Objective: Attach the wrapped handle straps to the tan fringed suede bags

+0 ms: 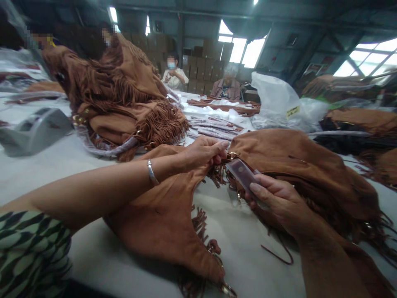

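Observation:
My right hand [276,198] is closed on a flat brown strap end [243,174] wrapped in clear plastic, thumb on top. My left hand [209,151] is closed, its fingertips pinched beside a gold ring [232,156]; what they grip is hidden. Under my left forearm lies a brown suede fringed bag [164,219], with a gold clasp [228,289] at its near corner. Another brown suede bag [279,153] lies behind and right of my right hand, its fringe spilling over the table [229,231].
Several fringed bags [114,91] are piled at the left, near a grey tape dispenser [34,128]. Plastic-wrapped straps [214,126] and a clear plastic bag [276,97] lie beyond. Two people [175,74] sit across the table. More bags [366,120] lie at the right.

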A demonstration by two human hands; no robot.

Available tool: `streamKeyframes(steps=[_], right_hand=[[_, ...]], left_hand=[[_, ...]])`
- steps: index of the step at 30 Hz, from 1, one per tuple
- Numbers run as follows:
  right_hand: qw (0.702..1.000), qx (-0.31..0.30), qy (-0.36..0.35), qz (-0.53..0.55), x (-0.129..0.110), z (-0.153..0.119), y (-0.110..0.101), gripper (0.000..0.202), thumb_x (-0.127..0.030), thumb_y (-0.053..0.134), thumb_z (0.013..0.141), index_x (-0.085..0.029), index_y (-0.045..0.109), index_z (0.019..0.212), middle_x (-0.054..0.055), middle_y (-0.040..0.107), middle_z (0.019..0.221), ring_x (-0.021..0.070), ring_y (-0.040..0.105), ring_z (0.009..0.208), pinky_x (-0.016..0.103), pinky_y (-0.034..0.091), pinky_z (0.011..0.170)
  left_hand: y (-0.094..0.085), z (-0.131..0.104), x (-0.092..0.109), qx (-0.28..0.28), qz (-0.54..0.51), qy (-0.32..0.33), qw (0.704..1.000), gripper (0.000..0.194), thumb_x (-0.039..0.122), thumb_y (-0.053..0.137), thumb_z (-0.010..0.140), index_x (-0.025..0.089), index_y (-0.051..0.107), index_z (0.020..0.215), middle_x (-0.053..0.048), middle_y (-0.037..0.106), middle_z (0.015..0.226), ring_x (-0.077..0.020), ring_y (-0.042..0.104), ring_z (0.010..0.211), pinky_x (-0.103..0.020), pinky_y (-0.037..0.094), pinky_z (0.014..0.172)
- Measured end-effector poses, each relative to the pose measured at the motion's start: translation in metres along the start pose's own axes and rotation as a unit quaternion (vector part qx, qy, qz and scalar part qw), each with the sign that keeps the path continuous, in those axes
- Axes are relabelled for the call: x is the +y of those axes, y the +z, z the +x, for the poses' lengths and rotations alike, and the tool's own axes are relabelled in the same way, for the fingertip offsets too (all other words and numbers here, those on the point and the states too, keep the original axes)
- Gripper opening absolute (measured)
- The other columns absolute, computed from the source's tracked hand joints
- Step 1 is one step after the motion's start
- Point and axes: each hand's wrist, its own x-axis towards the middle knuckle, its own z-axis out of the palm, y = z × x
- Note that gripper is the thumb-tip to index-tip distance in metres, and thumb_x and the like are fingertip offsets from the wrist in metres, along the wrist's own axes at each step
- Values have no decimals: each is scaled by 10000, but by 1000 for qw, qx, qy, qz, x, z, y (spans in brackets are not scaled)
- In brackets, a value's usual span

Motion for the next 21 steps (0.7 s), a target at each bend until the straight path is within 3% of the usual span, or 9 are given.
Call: streamKeyframes(steps=[3, 6, 9, 14, 17, 21], right_hand=[[1000, -17, -6, -6, -3, -1, 3, 252, -414, 598, 853, -169, 657, 841, 9, 545, 678, 112, 455, 569, 205, 354, 468], [999, -31, -14, -22, -9, -2, 5, 268, -416, 599, 840, -160, 649, 780, 8, 545, 661, 111, 456, 550, 208, 341, 455], [993, -32, -29, -110, -11, -3, -1, 250, -407, 610, 825, -166, 675, 833, 27, 598, 732, 157, 533, 655, 238, 411, 539], [967, -11, -44, -249, 0, -2, -19, 304, -433, 509, 889, -192, 694, 879, 25, 623, 771, 184, 565, 684, 271, 433, 581], [970, 0, -61, -237, 9, 1, -21, 308, -429, 474, 909, -202, 681, 883, 19, 626, 792, 188, 577, 709, 279, 450, 627], [974, 15, -57, -220, 14, 4, -18, 296, -425, 470, 914, -200, 662, 909, 18, 627, 800, 185, 572, 718, 277, 448, 642]], left_hand=[[11, -23, 4, -48, -40, 22, 998, 349, 361, 513, 898, 89, 615, 705, 10, 549, 566, -42, 473, 483, -151, 346, 466], [21, -34, 2, -79, -17, 27, 996, 219, 288, 589, 843, 86, 643, 777, 0, 590, 620, -66, 528, 542, -168, 408, 515], [25, -32, -7, -43, -16, 33, 998, 158, 238, 581, 835, 95, 636, 798, 6, 588, 624, -68, 528, 541, -174, 412, 517], [20, -16, -24, 53, -68, 65, 994, 252, 335, 630, 799, 102, 593, 709, 54, 474, 542, -30, 399, 472, -157, 290, 444], [21, -11, -23, 55, -158, 50, 985, 310, 384, 716, 710, 95, 606, 725, 53, 494, 565, -24, 405, 489, -157, 297, 456], [32, -11, -22, 11, -215, -3, 977, 407, 444, 778, 623, 99, 612, 761, 35, 552, 562, -45, 462, 453, -174, 348, 431]])
